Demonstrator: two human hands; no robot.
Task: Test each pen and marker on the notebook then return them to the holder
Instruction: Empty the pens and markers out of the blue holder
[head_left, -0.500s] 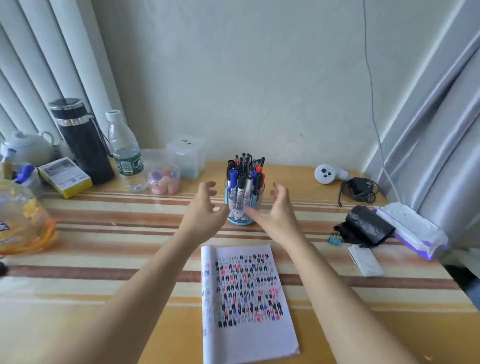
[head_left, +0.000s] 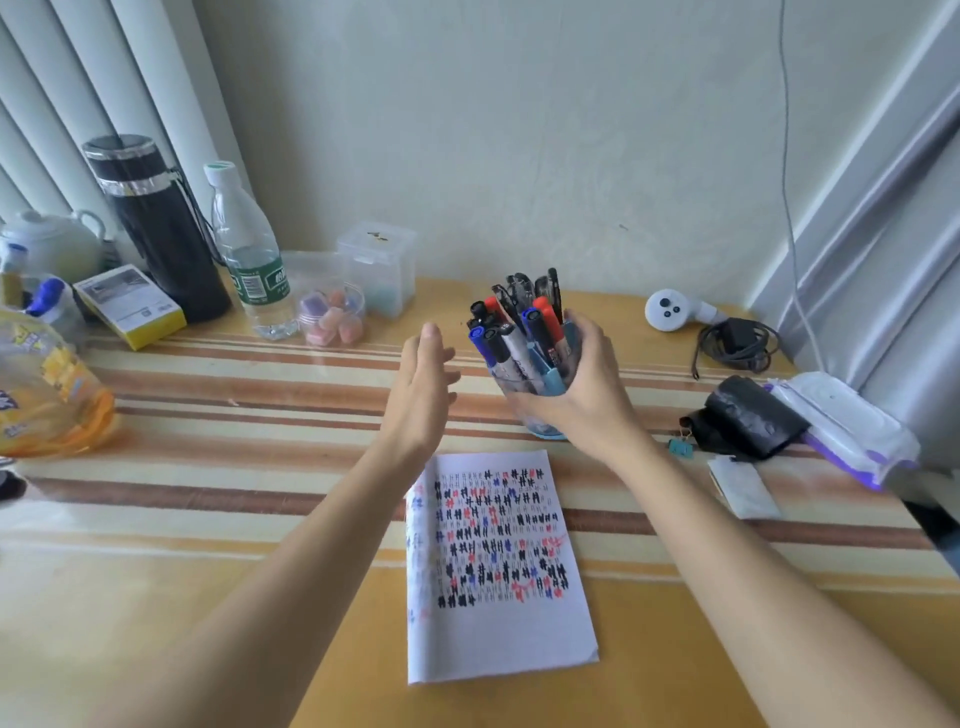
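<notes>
A clear holder (head_left: 540, 387) with a blue base stands past the notebook, packed with several black, blue and red pens and markers (head_left: 519, 332). My right hand (head_left: 587, 395) grips the holder from its right side, fingers curled round it. My left hand (head_left: 423, 389) hovers just left of the holder with straight fingers, touching nothing. The open notebook (head_left: 498, 566) lies in front of me on the table, its page covered with black, red and blue test marks.
A black flask (head_left: 156, 228), water bottle (head_left: 252, 260), clear boxes (head_left: 376, 270), a yellow box (head_left: 130, 306) and a yellow bag (head_left: 41, 384) stand at the left. At the right lie a white device (head_left: 670, 310), a cable (head_left: 732, 345), a black roll (head_left: 748, 423) and a wipes pack (head_left: 841, 426).
My right hand has closed round the holder and tilted it slightly toward me. My left hand has drawn a little away to the left.
</notes>
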